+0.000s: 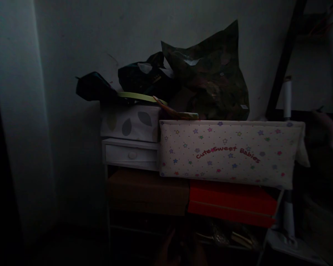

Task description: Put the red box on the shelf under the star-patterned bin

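The room is very dark. At the bottom centre a dim reddish shape, perhaps my right hand [183, 251], sits low in front of the shelf; its fingers cannot be made out. My left hand is out of sight. Nearest above the shape are a red box [233, 203] and a brown cardboard box [147, 192] side by side on a shelf. On top of them lies a long white padded case [227, 155] with coloured stars and the words "Cute Sweet Babies".
A small white drawer unit [130, 153] carries a leaf-print box [130, 123] with a green-rimmed lid. Dark plastic bags [211, 77] are piled against the wall. A white post [288, 159] and a dark slanted bar [283, 62] stand at the right.
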A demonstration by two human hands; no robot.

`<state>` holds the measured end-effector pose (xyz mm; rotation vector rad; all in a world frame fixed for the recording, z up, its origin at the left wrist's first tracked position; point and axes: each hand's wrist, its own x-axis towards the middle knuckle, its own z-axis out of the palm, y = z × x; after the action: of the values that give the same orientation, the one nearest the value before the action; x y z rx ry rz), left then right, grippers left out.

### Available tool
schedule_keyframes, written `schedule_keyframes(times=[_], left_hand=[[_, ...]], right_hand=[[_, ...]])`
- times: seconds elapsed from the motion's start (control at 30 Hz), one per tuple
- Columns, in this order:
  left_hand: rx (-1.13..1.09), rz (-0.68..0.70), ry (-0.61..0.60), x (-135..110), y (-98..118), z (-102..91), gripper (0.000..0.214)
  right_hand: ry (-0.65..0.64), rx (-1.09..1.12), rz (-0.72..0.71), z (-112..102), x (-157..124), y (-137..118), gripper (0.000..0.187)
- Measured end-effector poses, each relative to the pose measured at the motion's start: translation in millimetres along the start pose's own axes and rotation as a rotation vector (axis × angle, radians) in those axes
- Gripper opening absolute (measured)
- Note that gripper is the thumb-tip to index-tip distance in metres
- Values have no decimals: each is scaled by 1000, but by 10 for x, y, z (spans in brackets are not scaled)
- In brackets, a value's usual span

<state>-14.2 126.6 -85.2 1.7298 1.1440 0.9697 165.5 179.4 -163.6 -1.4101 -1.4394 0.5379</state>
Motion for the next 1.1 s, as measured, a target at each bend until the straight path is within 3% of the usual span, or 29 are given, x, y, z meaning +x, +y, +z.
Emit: schedule_keyframes(times=[0.2, 0.43, 0.63, 0.87, 1.1], left_hand=[[-91, -24, -48, 121, 96, -18, 84], [-227, -42, -16, 183, -8, 179, 92], [-648, 89, -106, 220, -129, 310, 93], [-935, 78, -119, 199, -17, 348, 77], [-941, 5, -67, 251, 86, 356, 80]], right_hand=[[54, 1, 45, -76, 40, -272, 74], [87, 40, -14, -238, 107, -803, 50], [5, 117, -43, -322, 134, -1040, 43], [-4, 122, -21, -348, 141, -1083, 41], [-1, 116, -12, -290, 175, -988, 41]])
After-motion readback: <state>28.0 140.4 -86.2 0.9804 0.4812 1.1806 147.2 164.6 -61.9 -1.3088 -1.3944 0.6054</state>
